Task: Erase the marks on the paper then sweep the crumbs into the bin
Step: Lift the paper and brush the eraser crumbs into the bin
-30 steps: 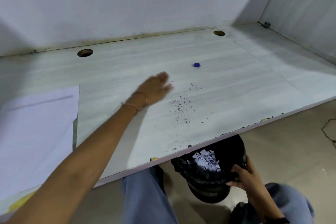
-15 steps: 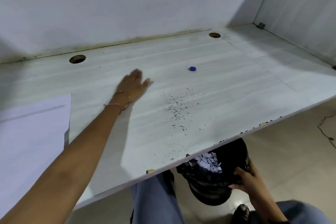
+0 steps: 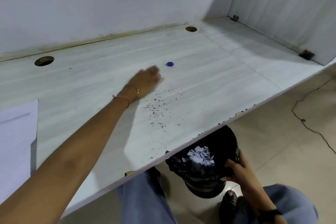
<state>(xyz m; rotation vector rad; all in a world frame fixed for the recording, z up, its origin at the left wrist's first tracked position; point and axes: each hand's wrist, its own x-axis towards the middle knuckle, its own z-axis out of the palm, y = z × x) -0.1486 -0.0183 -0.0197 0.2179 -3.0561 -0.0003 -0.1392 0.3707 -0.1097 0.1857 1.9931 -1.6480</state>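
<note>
Dark eraser crumbs (image 3: 158,111) lie scattered over the white desk (image 3: 218,82), trailing toward its front edge. My left hand (image 3: 145,83) rests on the desk just left of and behind the crumbs, blurred, fingers together and holding nothing. A small blue eraser (image 3: 170,64) sits a little beyond its fingertips. Below the desk edge, my right hand (image 3: 238,167) grips the rim of a black bin (image 3: 205,182) lined with a black bag; crumpled white paper lies inside. The white paper sheet (image 3: 16,142) lies at the far left of the desk.
Two round cable holes (image 3: 44,60) (image 3: 191,29) open near the back wall. A white side panel (image 3: 283,11) closes off the right end. My legs in blue trousers (image 3: 143,200) are under the desk. The tiled floor (image 3: 291,132) has a crack.
My left hand swung back left, then forward and right again, now closer to the blue eraser. The crumbs look a little more spread. My right hand keeps its grip on the bin.
</note>
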